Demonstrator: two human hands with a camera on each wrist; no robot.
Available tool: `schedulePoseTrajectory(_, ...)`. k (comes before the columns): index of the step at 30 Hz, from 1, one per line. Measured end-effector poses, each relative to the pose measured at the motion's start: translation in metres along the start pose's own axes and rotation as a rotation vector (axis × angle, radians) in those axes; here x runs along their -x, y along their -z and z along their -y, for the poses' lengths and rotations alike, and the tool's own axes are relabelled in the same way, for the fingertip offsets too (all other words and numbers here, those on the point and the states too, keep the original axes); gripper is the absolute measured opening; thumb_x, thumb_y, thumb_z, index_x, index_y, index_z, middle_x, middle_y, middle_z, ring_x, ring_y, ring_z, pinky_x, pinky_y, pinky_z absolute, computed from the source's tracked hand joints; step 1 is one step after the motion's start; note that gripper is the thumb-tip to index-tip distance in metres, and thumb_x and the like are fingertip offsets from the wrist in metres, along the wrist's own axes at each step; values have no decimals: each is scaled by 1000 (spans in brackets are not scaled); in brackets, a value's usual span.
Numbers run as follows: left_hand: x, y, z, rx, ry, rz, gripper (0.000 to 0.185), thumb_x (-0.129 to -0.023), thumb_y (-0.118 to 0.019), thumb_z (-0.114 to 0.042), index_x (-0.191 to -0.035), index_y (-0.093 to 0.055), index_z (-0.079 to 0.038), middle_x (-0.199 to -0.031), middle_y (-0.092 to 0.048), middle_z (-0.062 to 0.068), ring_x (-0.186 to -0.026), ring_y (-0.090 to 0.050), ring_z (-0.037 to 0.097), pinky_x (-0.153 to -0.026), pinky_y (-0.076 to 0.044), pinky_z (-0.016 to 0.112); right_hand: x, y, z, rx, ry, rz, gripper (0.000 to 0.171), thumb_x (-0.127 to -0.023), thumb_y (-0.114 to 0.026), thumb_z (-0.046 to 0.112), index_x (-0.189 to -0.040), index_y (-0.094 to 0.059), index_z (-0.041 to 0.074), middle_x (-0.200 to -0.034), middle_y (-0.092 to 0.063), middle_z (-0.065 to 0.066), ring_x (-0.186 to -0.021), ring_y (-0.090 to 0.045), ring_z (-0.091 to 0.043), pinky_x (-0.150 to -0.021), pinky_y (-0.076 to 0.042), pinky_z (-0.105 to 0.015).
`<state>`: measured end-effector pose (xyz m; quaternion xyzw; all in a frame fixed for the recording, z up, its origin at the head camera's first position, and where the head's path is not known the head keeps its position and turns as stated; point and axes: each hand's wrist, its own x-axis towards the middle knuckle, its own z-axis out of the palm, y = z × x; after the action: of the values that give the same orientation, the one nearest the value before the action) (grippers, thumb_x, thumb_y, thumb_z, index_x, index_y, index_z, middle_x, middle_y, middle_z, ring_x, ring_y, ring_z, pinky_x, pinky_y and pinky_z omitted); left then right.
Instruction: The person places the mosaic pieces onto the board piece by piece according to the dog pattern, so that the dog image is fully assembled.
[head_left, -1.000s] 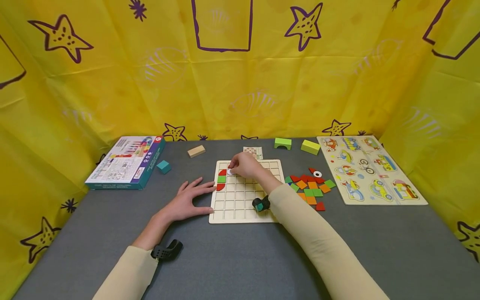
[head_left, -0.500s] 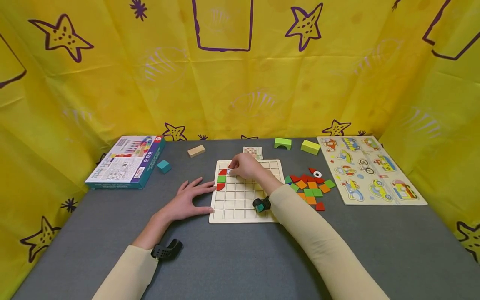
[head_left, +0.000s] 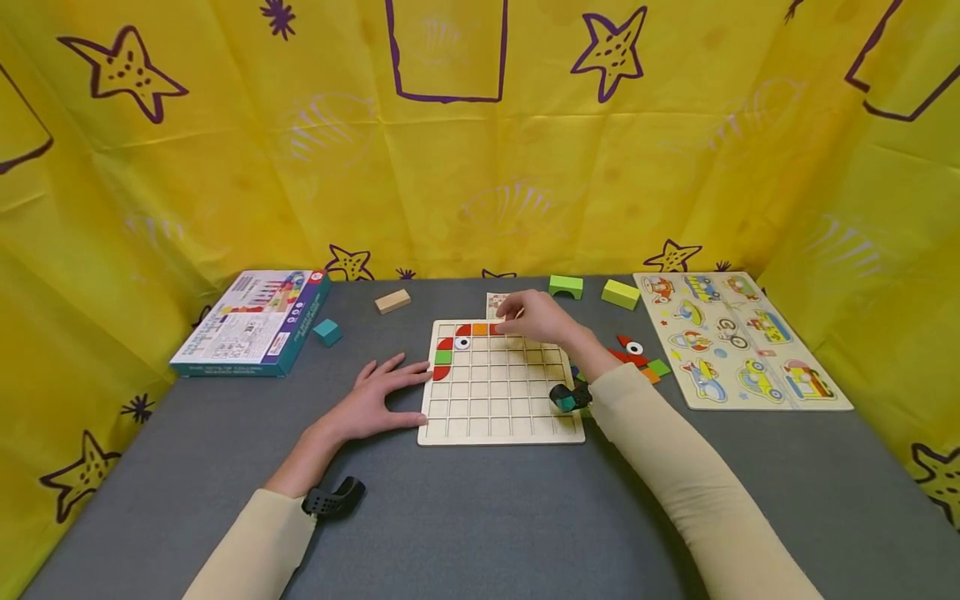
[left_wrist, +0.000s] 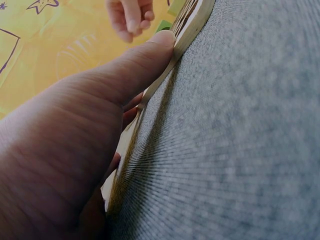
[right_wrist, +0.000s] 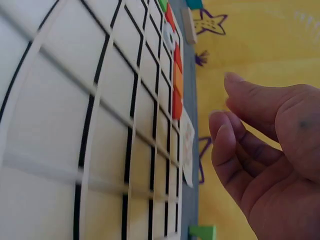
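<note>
A wooden grid board [head_left: 495, 392] lies in the middle of the grey table. Red, orange and red tiles [head_left: 480, 329] fill part of its top row, with a white eye tile [head_left: 462, 342] below and red and green tiles [head_left: 443, 357] down the left column. My right hand [head_left: 528, 317] hovers over the top row, fingers loosely curled and empty; the right wrist view shows the same hand [right_wrist: 225, 97] above the board [right_wrist: 100, 125]. My left hand [head_left: 375, 400] lies flat on the table, its thumb [left_wrist: 145, 55] against the board's left edge [left_wrist: 192, 20].
Loose coloured tiles [head_left: 637, 358] lie right of the board, then a vehicle puzzle [head_left: 738, 337]. A game box [head_left: 255, 321], a teal cube [head_left: 327, 332] and a wooden block [head_left: 393, 301] sit at the left back. Two green blocks [head_left: 566, 287] and a card [head_left: 501, 304] lie behind the board.
My right hand has moved right along the board's top row, uncovering the red, orange and red tiles and the eye tile. The left hand has stayed put.
</note>
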<state>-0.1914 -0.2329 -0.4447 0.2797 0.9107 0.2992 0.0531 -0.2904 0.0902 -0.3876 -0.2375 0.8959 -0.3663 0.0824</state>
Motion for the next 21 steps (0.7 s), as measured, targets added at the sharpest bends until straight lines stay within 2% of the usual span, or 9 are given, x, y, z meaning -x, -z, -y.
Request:
schedulePoseTrajectory(10, 0, -2, 3, -5, -14, -5, 72, -87, -78, -46, -148, -55, -16, -157, -42, 3, -150, -15, 42, -112, 3, 68, 37, 33, -38, 32, -72, -14, 27, -95, -74, 15, -116, -70, -1, -97, -65, -9, -89, -61, -27, -78, -51, -41)
schedulePoseTrajectory(21, 0, -3, 3, -9, -19, -7, 71, -87, -78, -45, -148, -55, -16, -158, -42, 4, -150, -15, 42, -112, 3, 68, 73, 59, -78, 61, -98, -40, 30, -95, -73, 16, -120, -69, -1, -106, -67, -11, -96, -63, -28, -86, -51, -45)
